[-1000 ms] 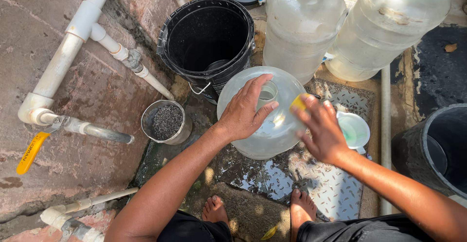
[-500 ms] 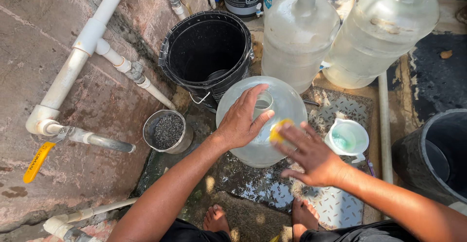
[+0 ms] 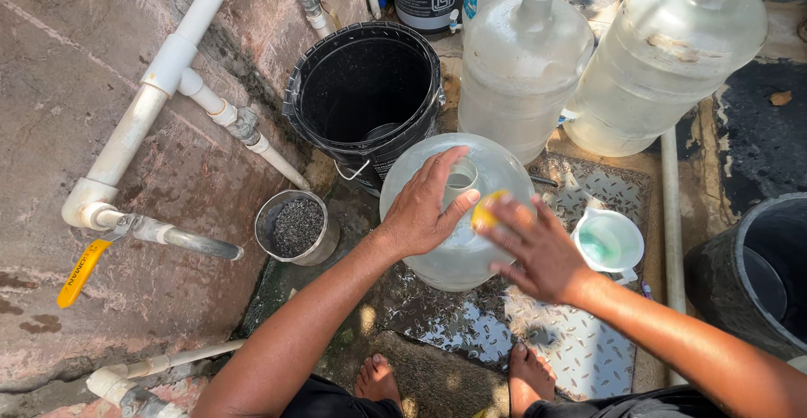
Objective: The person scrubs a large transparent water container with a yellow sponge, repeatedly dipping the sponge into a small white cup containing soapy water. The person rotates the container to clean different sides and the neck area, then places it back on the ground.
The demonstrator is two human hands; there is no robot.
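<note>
Big clear water jug stands upright on wet metal floor plate by black bucket; left hand flat-open steadying its shoulder, right hand pinching yellow scrubber; likely bulky, wet-slick, best held at the neck.

A black bucket stands at eleven o'clock, two big clear jugs at one. A steel cup of dark grit sits at nine below white pipes; a small pitcher waits at three.
</note>
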